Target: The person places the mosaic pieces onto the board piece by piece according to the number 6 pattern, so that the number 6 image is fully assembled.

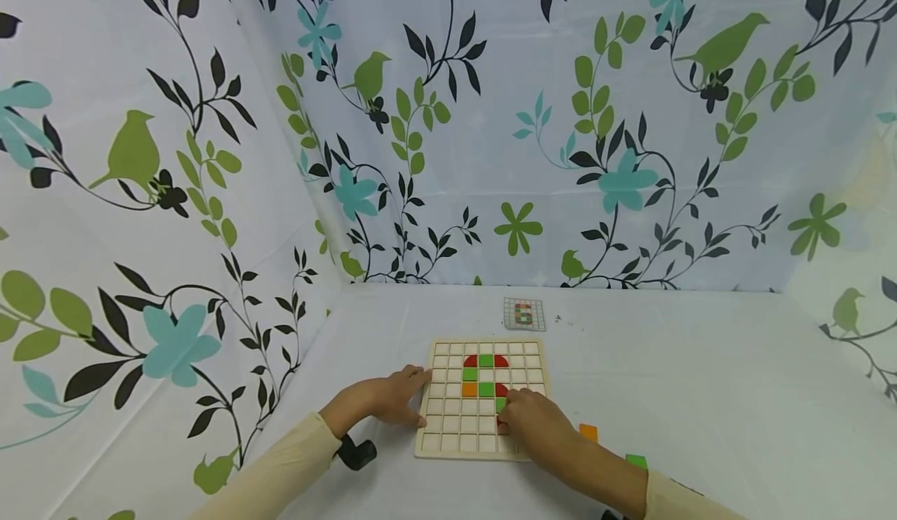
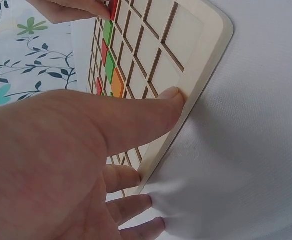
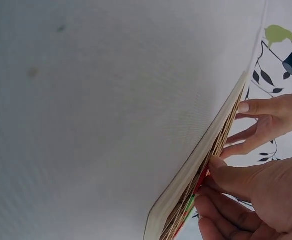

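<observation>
A pale wooden grid board (image 1: 451, 444) lies on the white table, holding red, green and orange pieces in its squares. My left hand (image 1: 394, 397) rests against the board's left edge; in the left wrist view its thumb (image 2: 171, 100) lies on the rim, with the fingers spread along the side. At the board's lower right, my right hand (image 1: 538, 425) pinches a red piece (image 2: 114, 10) at a square, below a green piece (image 1: 501, 405). The right wrist view has the thumb (image 3: 228, 175) against the red piece, whose underside is hidden.
Behind the board lies a small grid card (image 1: 524, 314) with a coloured pattern. An orange block (image 1: 589, 432) and a green block (image 1: 636, 462) lie on the table beside my right forearm. A patterned curtain (image 1: 448, 216) hangs behind and to the left.
</observation>
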Tool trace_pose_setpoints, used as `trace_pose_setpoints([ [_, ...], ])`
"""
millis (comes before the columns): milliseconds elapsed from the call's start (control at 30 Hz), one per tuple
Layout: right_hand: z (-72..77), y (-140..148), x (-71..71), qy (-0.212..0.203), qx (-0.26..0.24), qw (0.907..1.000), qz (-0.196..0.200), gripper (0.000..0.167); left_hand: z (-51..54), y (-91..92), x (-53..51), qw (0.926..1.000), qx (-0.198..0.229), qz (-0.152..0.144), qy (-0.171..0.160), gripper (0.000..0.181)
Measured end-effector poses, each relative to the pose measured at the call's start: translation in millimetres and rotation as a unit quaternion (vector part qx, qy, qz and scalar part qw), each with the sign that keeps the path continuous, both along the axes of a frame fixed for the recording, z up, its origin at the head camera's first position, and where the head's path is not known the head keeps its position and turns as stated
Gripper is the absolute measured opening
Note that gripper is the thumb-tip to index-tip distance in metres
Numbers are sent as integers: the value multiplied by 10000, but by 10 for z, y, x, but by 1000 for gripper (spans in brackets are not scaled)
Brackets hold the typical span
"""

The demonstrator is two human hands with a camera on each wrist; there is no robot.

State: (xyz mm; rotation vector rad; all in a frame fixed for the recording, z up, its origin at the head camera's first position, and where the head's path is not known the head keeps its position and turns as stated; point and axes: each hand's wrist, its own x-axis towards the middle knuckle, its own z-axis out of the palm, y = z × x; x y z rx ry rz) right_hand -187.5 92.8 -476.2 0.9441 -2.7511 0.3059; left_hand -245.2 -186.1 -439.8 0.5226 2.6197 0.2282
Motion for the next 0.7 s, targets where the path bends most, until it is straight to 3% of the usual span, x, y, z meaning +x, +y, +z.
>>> trace_pose_setpoints([
  [267, -18, 50, -9, -289, -533, 9975, 360, 7, -16, -4, -23, 10000, 1, -1, -4, 88],
  [433, 51, 138, -21, -838, -850, 9927, 173, 13, -44, -12, -31, 10000, -13, -25, 30, 89],
  [533, 136, 264, -39, -1329, -1147, 9842, -218, 18, -52, -14, -35, 10000, 0, -44, 32, 88],
  [600, 193, 391, -52, -1657, -1503, 9733, -522, 20, -45, -15, -34, 10000, -7, -54, 29, 88],
  [700, 229, 642, -68, -1816, -2091, 9579, -750, 19, -35, -15, -34, 10000, -17, -45, 26, 89],
])
